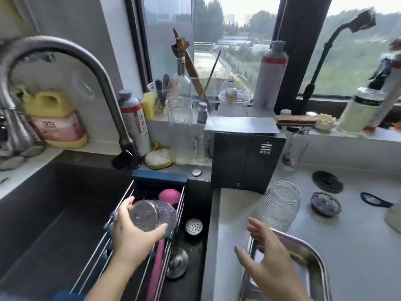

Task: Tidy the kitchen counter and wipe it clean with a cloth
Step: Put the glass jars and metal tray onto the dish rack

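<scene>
Glass jar (152,216), ribbed and clear, lies on its side in the left grip (130,233), base toward the camera. The thumb curls over its near side and the fingers wrap round the far side. Jar and grip hang above a wire rack (159,177) that spans the right end of the dark sink (54,203). The right grip (267,263) is spread, palm down and holding nothing, over the near left corner of a steel tray (319,260). Whether it touches the tray cannot be told.

A second ribbed jar (282,205) stands upright on the grey worktop (358,235), just beyond the right fingertips and apart from them. Farther right lie a black disc (327,181) and a round glass lid (325,204). A black box (245,166) stands at the far edge of the worktop, under a window sill crowded with bottles. A curved steel tap (65,48) arches over the sink, and a yellow jug (56,118) stands against the far left wall.

In the rack, a pink round thing (169,196) sits just beyond the held jar. The sink floor beside the rack holds a perforated strainer (193,227) and a steel plug (176,261).
</scene>
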